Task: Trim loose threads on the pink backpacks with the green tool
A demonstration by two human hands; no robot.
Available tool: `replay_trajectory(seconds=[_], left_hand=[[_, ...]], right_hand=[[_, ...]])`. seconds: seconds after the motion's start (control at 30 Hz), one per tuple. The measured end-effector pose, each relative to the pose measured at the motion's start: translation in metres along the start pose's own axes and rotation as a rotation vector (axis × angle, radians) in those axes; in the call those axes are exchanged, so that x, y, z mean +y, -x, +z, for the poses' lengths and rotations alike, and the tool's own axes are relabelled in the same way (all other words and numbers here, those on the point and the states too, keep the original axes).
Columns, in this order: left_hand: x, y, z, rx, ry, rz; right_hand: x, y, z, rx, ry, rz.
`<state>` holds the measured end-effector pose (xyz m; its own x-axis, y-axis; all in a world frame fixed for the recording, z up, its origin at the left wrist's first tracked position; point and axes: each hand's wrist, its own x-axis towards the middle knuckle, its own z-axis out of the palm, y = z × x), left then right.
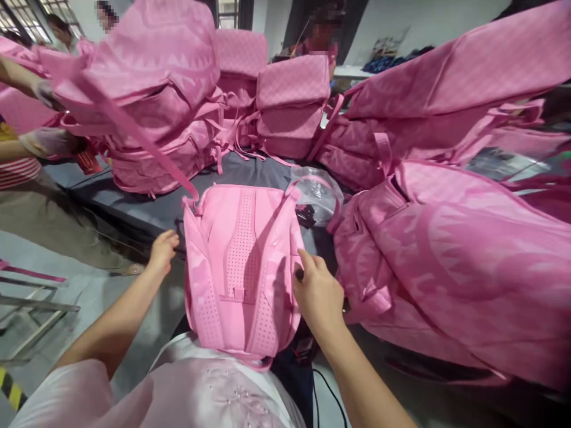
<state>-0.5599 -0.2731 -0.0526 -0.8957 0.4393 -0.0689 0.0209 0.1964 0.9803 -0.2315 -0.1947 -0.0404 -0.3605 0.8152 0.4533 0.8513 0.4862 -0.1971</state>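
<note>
One half-open left hand (162,252) beside a pink backpack (241,249), right hand (320,291) (grip unclear) at its edge.

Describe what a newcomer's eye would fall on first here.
Probably the sheer mass of pink: bulging patterned bags heaped along the far side of the dark table, with a big one close on the right. Next, the lighter pink backpack in front of the person, its straps facing them, the right hand at its side and the left hand just off it. At the far left, a co-worker's gloved hand shows.
</note>
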Motion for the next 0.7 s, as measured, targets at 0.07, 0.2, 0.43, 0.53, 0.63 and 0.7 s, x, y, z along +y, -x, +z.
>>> replay_trajectory(seconds=[0.07, 0.2, 0.43, 0.53, 0.63, 0.7], left_hand=[[-0.01, 0.002, 0.006, 0.015, -0.062, 0.202], [-0.039, 0.029, 0.039, -0.49, -0.579, 1.017], [-0.093, 0.027, 0.054, -0.75, -1.115, 1.273], [-0.061, 0.022, 0.073, -0.769, -0.973, 1.376], [-0.013, 0.028, 0.128, -0.876, -0.823, 1.603], [0.011, 0.033, 0.17, -0.926, -0.834, 1.697]], right_hand=[[-0.013, 0.005, 0.014, -0.051, 0.047, -0.07], [-0.062, -0.003, 0.043, -0.416, -0.002, -0.391], [0.005, -0.01, 0.051, -0.593, 0.2, 0.264], [0.044, -0.007, 0.052, -0.693, 0.076, 0.408], [0.042, -0.01, 0.06, -0.7, 0.038, 0.422], [0.029, -0.013, 0.064, -0.679, 0.044, 0.448]])
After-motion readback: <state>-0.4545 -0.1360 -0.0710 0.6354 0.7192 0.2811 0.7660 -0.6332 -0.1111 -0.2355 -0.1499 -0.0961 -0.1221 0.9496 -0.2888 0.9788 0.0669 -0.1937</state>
